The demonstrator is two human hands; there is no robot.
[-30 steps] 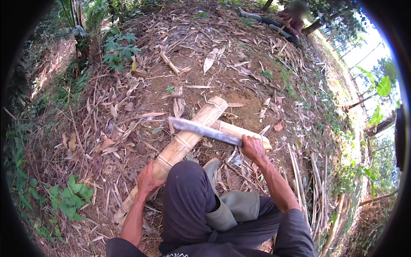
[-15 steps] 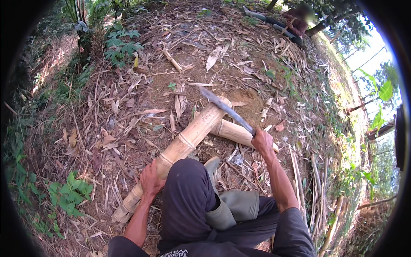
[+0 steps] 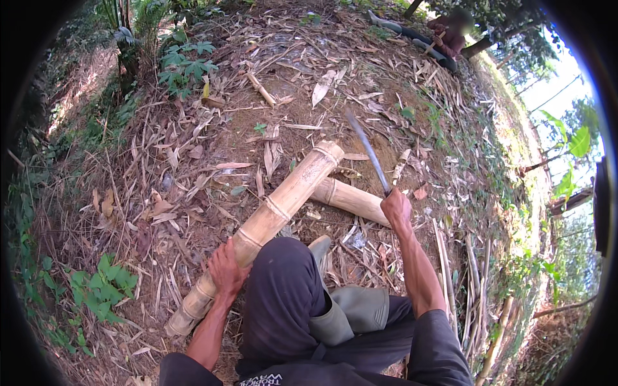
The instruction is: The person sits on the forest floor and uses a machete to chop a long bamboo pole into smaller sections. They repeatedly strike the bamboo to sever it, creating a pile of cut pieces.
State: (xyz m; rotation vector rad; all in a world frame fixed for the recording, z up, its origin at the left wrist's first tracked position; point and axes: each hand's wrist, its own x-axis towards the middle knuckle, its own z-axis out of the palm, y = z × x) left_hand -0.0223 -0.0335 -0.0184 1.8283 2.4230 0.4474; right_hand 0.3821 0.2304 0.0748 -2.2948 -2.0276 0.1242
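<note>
Across a slope of brown ground (image 3: pixel 296 135) littered with dry leaves, a person sits with one knee, in dark trousers (image 3: pixel 280 309), raised near the lower middle. A dark shirt (image 3: pixel 328 377) shows along the bottom edge and bears white lettering (image 3: pixel 264 379), partly cut off by that edge; it is the one bit of writing that shows.

Left of the knee, a thick bamboo pole (image 3: pixel 290 195) slants from lower left to upper right. It is pale straw in colour, ringed by raised joints, with brownish specks toward its cut upper end. The left hand and knee hide whether the narrower stretch at lower left belongs to the same piece. A shorter bamboo piece (image 3: pixel 353 200), also pale and jointed, lies to the right, its left end passing under the pole.

Below it are grey-green rubber boots (image 3: pixel 360 312). At the far upper right another person (image 3: pixel 444 40) sits on the slope.

A long knife (image 3: pixel 367 149), its grey blade seen nearly edge-on, points up and slightly left, clear of the pole. The right hand (image 3: pixel 396 209) is closed in a fist around its handle, in front of the shorter piece. The left hand (image 3: pixel 228 267) is clamped over the pole beside the knee.
</note>
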